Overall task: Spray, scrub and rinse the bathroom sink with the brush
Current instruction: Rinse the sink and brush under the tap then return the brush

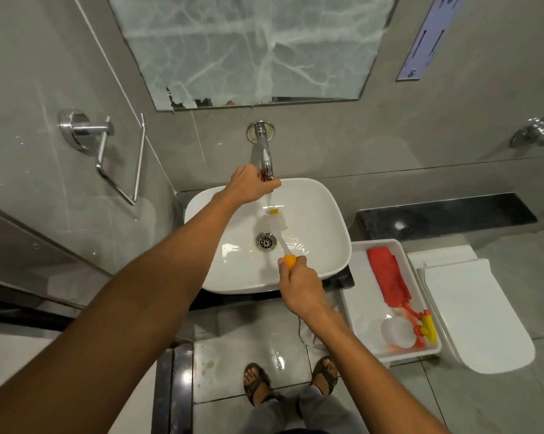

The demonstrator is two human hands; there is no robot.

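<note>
A white basin sink [323, 233] sits on a dark counter below a chrome wall tap [266, 151]. My left hand [248, 184] reaches over the basin and grips the tap's end, where water runs down. My right hand [300, 285] holds the orange handle of a brush [272, 222] at the sink's near rim. The white bristle head lies in the bowl just behind the drain [266, 241], under the stream. Water pools around the drain.
A white tray [358, 302] to the right of the sink holds a red cloth [388, 277] and a spray bottle [402, 332] lying on its side. A white toilet lid [471, 311] is farther right. A towel ring [120, 158] hangs on the left wall. My sandalled feet stand below.
</note>
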